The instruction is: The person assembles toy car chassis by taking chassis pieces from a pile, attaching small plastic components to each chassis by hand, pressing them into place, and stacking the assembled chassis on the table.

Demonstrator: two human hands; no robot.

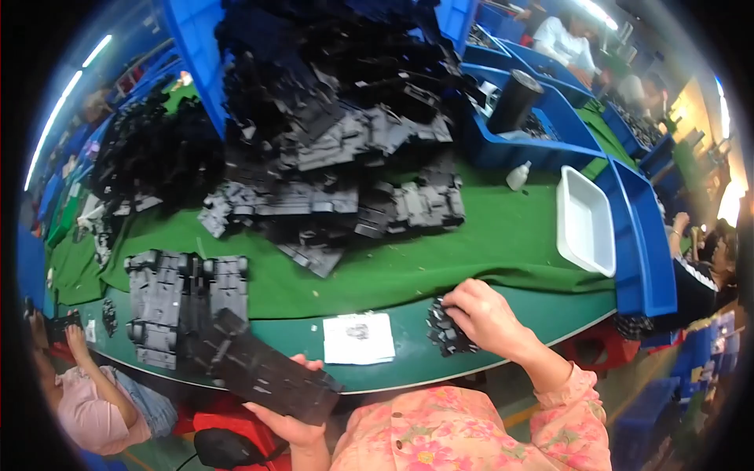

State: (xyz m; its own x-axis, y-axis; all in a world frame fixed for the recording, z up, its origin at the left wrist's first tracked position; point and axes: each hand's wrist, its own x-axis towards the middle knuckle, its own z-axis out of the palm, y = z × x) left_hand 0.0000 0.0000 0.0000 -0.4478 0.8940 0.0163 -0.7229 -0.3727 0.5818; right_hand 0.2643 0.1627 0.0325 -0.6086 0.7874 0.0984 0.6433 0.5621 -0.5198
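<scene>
Left grip (292,429) clamped on a black chassis (275,375) at the table (554,314) edge; right grip (485,315) at small black parts (441,330), cannot tell whether holding one.

Green table (567,312) beneath cloth (503,231), paper (377,347), small black pieces (448,335)

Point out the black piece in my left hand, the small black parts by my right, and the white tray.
Black piece (273,372), head view: flat face.
Small black parts (449,333), head view: pile's middle.
White tray (586,224), head view: inside bottom.
</scene>
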